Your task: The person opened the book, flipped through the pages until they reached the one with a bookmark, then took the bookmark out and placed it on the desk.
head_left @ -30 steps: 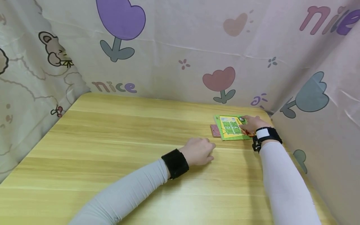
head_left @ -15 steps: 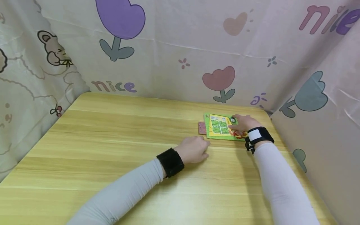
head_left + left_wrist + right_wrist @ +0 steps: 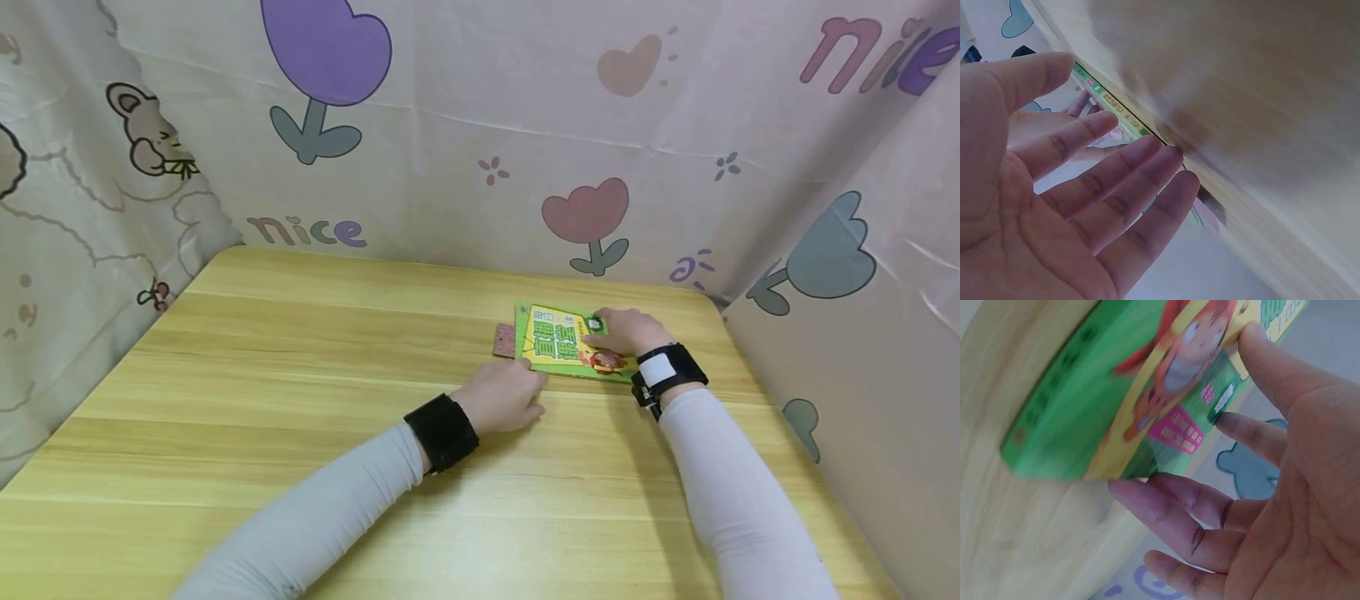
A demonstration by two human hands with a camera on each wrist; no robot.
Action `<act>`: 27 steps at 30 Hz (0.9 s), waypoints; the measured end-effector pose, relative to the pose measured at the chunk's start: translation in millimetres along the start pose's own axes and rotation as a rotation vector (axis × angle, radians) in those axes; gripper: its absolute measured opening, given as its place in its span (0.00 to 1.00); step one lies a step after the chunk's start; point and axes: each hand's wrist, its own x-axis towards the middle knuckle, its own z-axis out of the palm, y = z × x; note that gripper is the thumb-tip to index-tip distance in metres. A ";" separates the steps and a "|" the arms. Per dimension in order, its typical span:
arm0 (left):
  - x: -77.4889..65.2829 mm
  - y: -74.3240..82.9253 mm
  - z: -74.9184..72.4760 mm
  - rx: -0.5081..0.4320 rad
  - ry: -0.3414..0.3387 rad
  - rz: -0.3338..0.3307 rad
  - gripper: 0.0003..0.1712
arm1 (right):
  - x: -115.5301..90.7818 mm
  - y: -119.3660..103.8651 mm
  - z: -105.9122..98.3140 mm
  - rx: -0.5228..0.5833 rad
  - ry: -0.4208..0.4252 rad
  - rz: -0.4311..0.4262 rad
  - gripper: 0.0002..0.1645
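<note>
A green-and-yellow book (image 3: 553, 354) with large green lettering lies near the back right of the table. My right hand (image 3: 632, 332) grips its right end, and the right wrist view shows the thumb (image 3: 1260, 344) on the printed cover and other fingertips (image 3: 1124, 490) along the edge. From under the book's left side pokes a small reddish-pink flat piece (image 3: 504, 340) with dark dots; the rest of it is hidden. My left hand (image 3: 500, 396) is low over the table at the book's near left corner, its fingers extended and holding nothing.
The wooden table (image 3: 285, 400) runs back to a printed curtain (image 3: 450, 208). More curtain (image 3: 817, 350) closes off the right side, near the right forearm, and the left side too. Black bands (image 3: 441, 433) circle both wrists.
My right hand has moved left with the book and the reddish-pink piece, bringing them up to my left hand. The left hand has drifted slightly left.
</note>
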 end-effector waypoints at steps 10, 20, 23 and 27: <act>-9.8 -15.4 3.3 -0.014 -0.012 -0.058 0.18 | 1.9 -27.2 4.2 0.068 0.009 -0.033 0.40; -27.2 -36.6 -0.7 -0.045 0.017 -0.104 0.19 | -3.8 -47.0 12.6 0.091 0.055 -0.158 0.38; -33.7 -43.8 -2.3 -0.050 0.031 -0.121 0.22 | -7.1 -53.6 14.2 0.107 0.086 -0.197 0.37; -42.6 -54.7 -1.6 -0.053 0.061 -0.147 0.22 | -10.6 -62.7 17.8 0.119 0.108 -0.222 0.37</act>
